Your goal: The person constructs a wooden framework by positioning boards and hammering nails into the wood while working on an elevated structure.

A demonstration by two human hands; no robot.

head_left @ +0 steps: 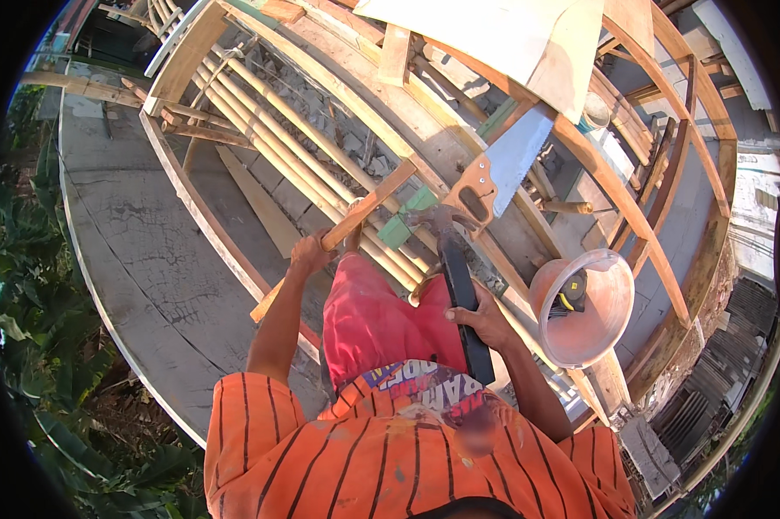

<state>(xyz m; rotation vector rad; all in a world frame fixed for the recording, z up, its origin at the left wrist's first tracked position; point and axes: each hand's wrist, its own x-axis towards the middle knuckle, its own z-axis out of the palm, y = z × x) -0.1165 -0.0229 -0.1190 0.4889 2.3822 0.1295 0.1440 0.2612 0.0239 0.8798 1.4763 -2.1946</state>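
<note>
My left hand (311, 253) is closed around a short wooden batten (374, 199), which slants up to the right ahead of my legs. In my right hand (483, 322) is a claw hammer (457, 275), gripped by its black handle with the thumb across it. The hammer's head is at the far end of the handle, close to a green-painted wooden piece (407, 218). Just beyond the hammer head, a handsaw (515, 164) with a wooden handle lies across the timber frame. The batten's upper end reaches near a long beam (342, 91).
Several bamboo poles (277, 160) run lengthwise beneath me inside the timber framing. At my right stands a pinkish bucket (550, 333) with a tape measure (573, 292) in it. A pale board (494, 35) lies ahead. A grey slab (147, 233) borders foliage on the left.
</note>
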